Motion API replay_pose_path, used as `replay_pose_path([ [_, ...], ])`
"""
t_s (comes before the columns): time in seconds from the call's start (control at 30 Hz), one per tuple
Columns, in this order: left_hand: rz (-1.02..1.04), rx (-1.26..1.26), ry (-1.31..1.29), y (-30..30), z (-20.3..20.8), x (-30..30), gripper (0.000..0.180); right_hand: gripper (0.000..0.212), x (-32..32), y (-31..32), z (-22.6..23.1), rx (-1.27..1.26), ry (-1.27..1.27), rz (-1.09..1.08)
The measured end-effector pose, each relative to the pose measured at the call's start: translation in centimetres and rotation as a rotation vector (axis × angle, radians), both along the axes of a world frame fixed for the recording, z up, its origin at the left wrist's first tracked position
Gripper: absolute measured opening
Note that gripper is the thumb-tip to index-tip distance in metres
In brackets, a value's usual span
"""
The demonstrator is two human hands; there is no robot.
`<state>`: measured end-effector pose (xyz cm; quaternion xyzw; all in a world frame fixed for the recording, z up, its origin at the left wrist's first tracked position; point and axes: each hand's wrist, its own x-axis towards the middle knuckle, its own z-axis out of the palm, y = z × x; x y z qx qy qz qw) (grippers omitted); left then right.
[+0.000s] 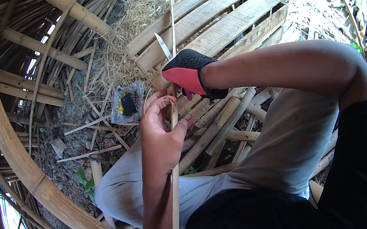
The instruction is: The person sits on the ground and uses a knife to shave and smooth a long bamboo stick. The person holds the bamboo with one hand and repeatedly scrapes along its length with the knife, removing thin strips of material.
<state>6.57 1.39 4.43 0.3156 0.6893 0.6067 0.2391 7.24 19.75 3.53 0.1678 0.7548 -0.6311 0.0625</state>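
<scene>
My bare left hand (161, 132) grips a thin bamboo strip (175, 196) that runs from the bottom edge up past my thumb. My right hand (188, 75), in a black and red glove, is closed around the handle of a knife whose blade (163, 45) points up and away. The knife meets the top end of the strip just above my left fingers. A thin split sliver (172, 26) rises beside the blade. My knees in grey trousers (287, 141) are below the hands.
A broad curved bamboo hoop (14, 154) sweeps down the left. Wooden planks (207, 21) lie ahead, with dry straw (132, 22) beside them. A small plastic bag (127, 104) with dark and yellow contents rests on the ground among bamboo offcuts (217, 131).
</scene>
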Motion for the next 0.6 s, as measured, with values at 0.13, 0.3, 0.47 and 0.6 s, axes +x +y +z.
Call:
replay_pose_path([
  [0.13,0.002,0.01,-0.143,0.5,0.2,-0.4,0.038,0.046,0.0,0.0,-0.1,0.022,0.005,0.019],
  [0.3,0.032,0.057,-0.389,0.7,0.3,-0.6,0.039,0.045,-0.1,0.0,-0.5,0.057,0.009,0.028],
  [0.47,-0.02,0.015,-0.156,0.6,-0.2,-0.8,0.043,0.044,-0.4,0.2,-1.2,0.094,0.018,0.016],
  [0.6,0.021,-0.016,0.232,0.4,-1.2,-1.4,0.044,0.044,-0.7,0.4,-1.7,0.132,0.018,0.015],
])
